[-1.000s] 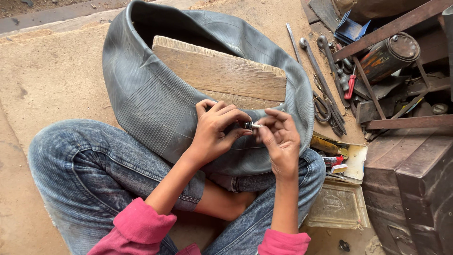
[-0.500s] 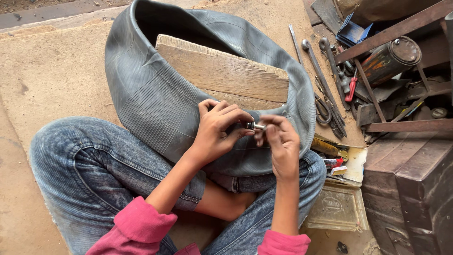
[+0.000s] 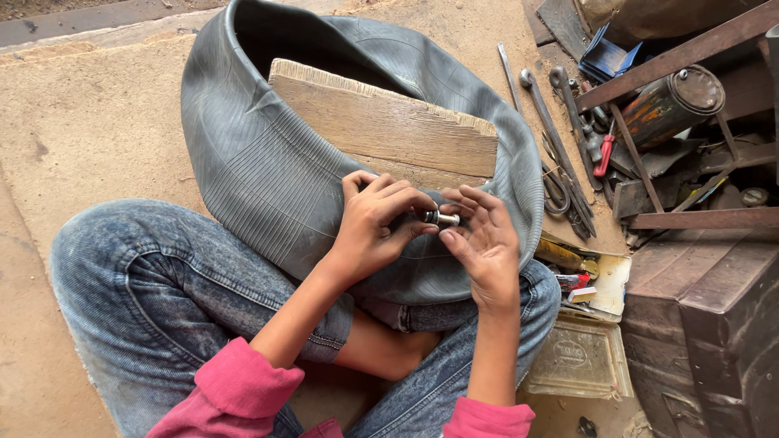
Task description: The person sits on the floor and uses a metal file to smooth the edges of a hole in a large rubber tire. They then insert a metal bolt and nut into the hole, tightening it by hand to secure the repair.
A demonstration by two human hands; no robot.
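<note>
A large grey rubber inner tube lies draped over my lap and around a rough wooden board. Its metal valve stem sticks out near my knees. My left hand is closed around the base of the valve, pinching the rubber there. My right hand has its fingertips at the valve's tip, palm turned up beside it. I sit cross-legged in blue jeans with pink sleeves.
Long wrenches and pliers lie on the ground to the right. An open metal tin with small parts sits by my right knee. A rusty can and dark wooden boxes crowd the right side. Sandy ground lies to the left.
My right hand has loosened from a closed pinch on the valve to a more spread pose with fingertips at its tip. The view shifted slightly; the left hand stays on the valve base.
</note>
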